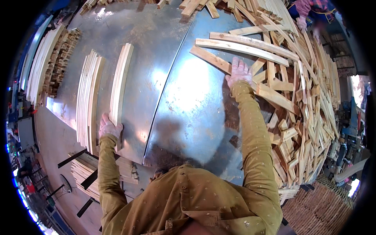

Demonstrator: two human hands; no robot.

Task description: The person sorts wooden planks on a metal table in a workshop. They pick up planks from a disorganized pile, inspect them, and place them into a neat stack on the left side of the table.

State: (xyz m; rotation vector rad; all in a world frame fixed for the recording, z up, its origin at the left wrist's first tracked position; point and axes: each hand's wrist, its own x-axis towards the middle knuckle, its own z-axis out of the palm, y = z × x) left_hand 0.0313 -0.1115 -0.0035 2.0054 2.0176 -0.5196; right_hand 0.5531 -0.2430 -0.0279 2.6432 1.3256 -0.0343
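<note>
My left hand is closed around the near part of a short row of pale wooden strips, thumb on the right side and fingers on the left. These strips lie lengthwise on the metal table. Just left of them lies a wider row of wooden strips, side by side. My right hand rests palm down with fingers stretched over a wooden board at the edge of a loose pile. The part of the board beneath the hand is hidden. Two long pale strips lie just beyond the right hand.
A jumbled heap of wood pieces covers the table's right side. The metal table has a seam down its middle. Stacked strips stand far left, and more strips lie on dark bars below. Another person's hand shows at the far right.
</note>
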